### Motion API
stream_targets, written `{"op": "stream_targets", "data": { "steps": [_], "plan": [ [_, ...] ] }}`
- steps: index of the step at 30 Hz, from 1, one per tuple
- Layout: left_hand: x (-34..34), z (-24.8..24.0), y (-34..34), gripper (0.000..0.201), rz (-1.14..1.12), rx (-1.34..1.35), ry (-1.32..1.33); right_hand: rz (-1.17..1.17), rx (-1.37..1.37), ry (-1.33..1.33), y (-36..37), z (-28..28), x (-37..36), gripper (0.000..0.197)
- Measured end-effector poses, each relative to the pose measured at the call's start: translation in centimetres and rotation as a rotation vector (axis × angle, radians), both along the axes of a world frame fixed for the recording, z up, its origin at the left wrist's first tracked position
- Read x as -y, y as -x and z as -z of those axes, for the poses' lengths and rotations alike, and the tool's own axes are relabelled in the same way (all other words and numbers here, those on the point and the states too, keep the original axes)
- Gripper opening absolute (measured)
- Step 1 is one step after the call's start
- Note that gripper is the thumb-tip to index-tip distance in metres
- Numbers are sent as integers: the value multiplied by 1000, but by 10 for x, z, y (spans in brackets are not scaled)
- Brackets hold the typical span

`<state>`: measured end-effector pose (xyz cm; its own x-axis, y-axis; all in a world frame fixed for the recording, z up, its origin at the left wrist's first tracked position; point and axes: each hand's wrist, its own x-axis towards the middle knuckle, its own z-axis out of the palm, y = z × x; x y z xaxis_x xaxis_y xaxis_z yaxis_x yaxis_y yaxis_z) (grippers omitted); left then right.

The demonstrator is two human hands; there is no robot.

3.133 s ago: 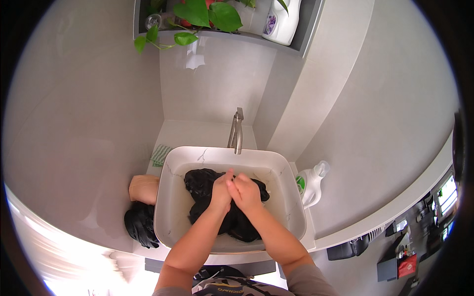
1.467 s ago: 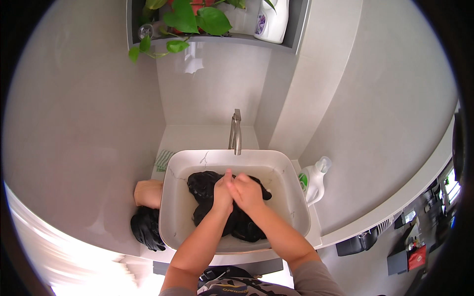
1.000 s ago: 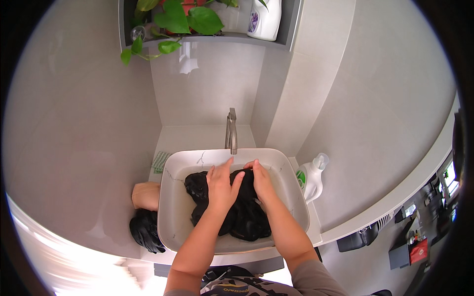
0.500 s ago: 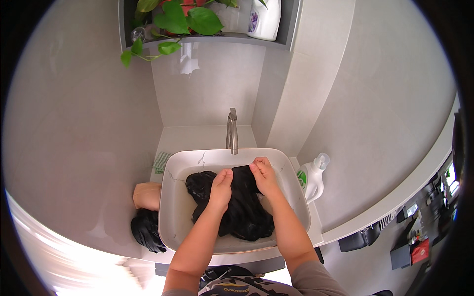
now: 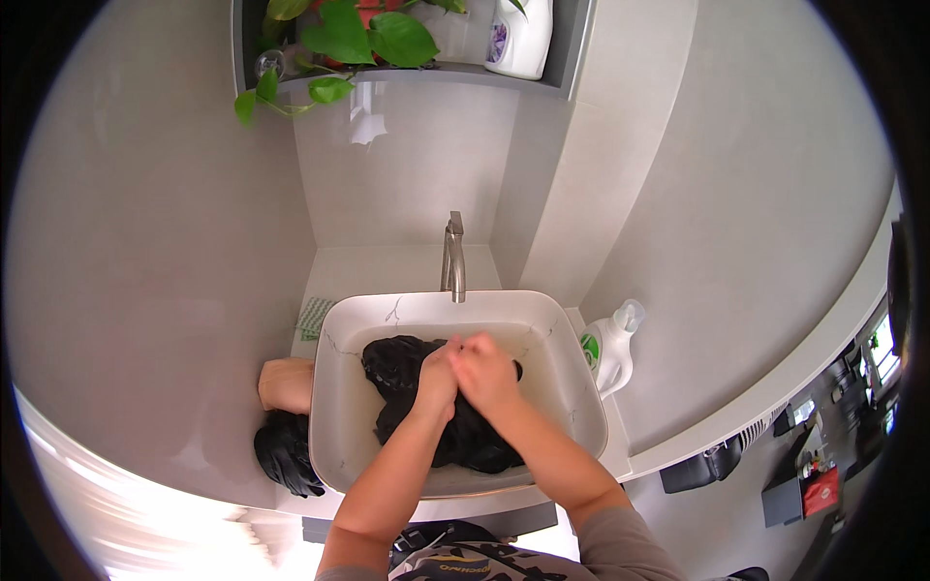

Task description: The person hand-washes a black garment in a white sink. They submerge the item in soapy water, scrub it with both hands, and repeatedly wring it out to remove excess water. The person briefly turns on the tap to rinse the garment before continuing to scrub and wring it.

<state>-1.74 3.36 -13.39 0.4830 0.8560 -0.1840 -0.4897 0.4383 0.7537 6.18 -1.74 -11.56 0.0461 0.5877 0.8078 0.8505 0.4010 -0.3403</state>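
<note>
A wet black garment point(image 5: 475, 443) lies bunched in cloudy water in the white washbasin point(image 5: 579, 426). Both my hands meet over its middle, pressed against each other. My left hand point(image 5: 438, 381) is closed on a fold of the fabric. My right hand point(image 5: 487, 376), slightly blurred, is closed against the left one with cloth gathered beneath it; the fold between the palms is mostly hidden. At the basin's far side a metal faucet point(image 5: 453, 257) stands with no water seen running from it.
Right of the basin stands a white detergent bottle point(image 5: 610, 349). On the left are a green-and-white cloth point(image 5: 315, 318), a beige folded item point(image 5: 287, 385) and a dark bundle of fabric point(image 5: 286, 453). Overhead, a shelf point(image 5: 407, 77) bears a leafy plant point(image 5: 339, 34) and another white bottle point(image 5: 520, 39).
My right hand has moved left and nearer to me, from holding the garment stretched apart to meeting my left hand. The fabric between them has bunched up.
</note>
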Motion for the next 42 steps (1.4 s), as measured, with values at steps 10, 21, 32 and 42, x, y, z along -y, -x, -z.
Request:
{"op": "stream_targets", "data": {
  "steps": [10,21,32,42],
  "plan": [
    [1,-2,8,28,29,-32,-48,-68,68,5,7,3,3,23],
    [-6,-28,21,56,36,245,268,-493,-498,824,-107,18,0,51],
    [0,-26,21,42,-431,-903,-1244,-479,-815,532,-97,1,4,36],
    [-15,8,6,30,-218,-393,-564,37,-405,251,-56,-3,-9,24]
  ]
}}
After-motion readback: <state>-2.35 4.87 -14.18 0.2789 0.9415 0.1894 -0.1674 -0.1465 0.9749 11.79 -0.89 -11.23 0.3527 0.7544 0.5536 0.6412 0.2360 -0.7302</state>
